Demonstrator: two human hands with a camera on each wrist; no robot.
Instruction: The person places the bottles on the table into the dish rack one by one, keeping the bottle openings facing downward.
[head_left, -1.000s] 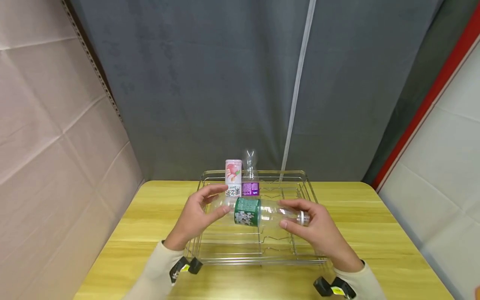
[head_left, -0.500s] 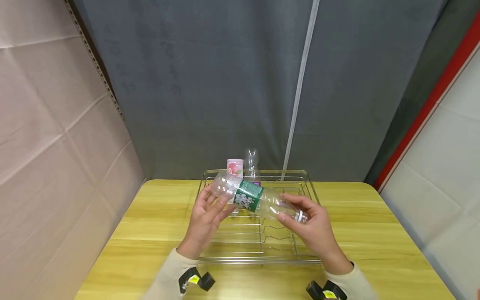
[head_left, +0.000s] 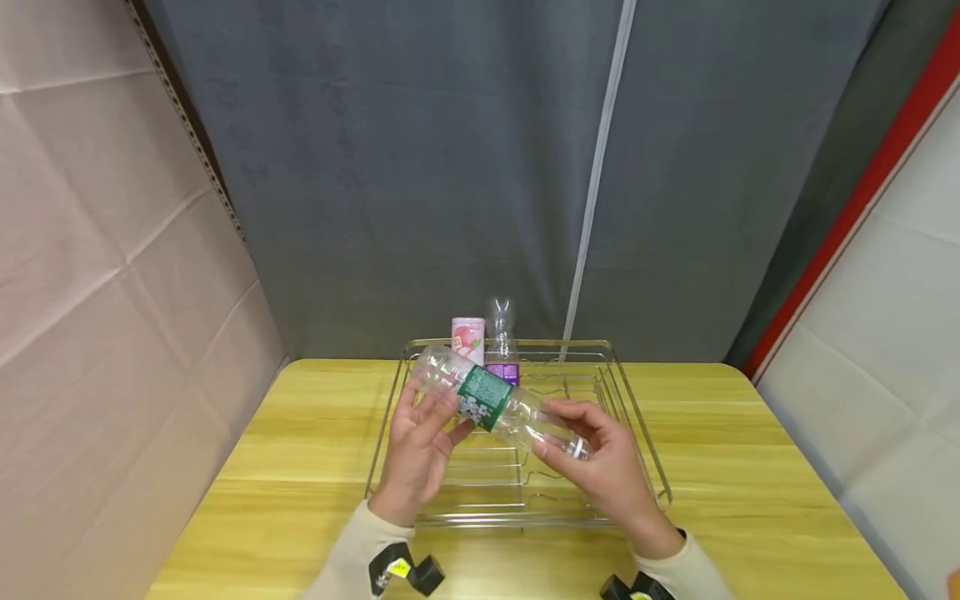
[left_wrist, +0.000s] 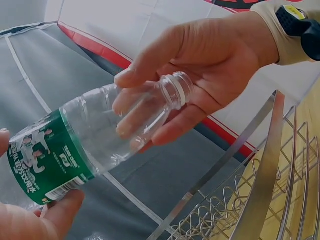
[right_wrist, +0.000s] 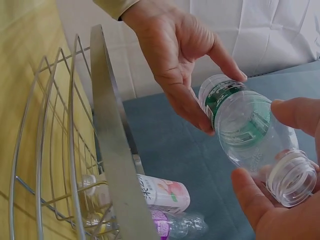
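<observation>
A clear plastic bottle (head_left: pixel 517 417) with a green label (left_wrist: pixel 47 157) and a capless neck is held tilted above the wire rack. My left hand (head_left: pixel 416 454) grips its base end, thumb on the near side by the label. Around the shoulder and neck end curl the fingers of my right hand (head_left: pixel 603 462); the open mouth (right_wrist: pixel 295 182) points toward the right palm. In the right wrist view the left hand (right_wrist: pixel 175 60) holds the bottle's far end between thumb and fingers. The bottle partly covers a pink peach-print container (head_left: pixel 468 336) behind it.
A metal wire rack (head_left: pixel 465 521) stands on the yellow wood-grain table (head_left: pixel 285 467). At its back left are the pink container and a clear bottle with a purple label (head_left: pixel 502 372). A grey curtain (head_left: pixel 420 208) hangs behind, with pale fabric walls (head_left: pixel 97 292) on the sides.
The bottle has turned from level to tilted, its base end rising and its neck end dropping. My left hand has moved right and turned palm up under the base; the right hand has shifted slightly left.
</observation>
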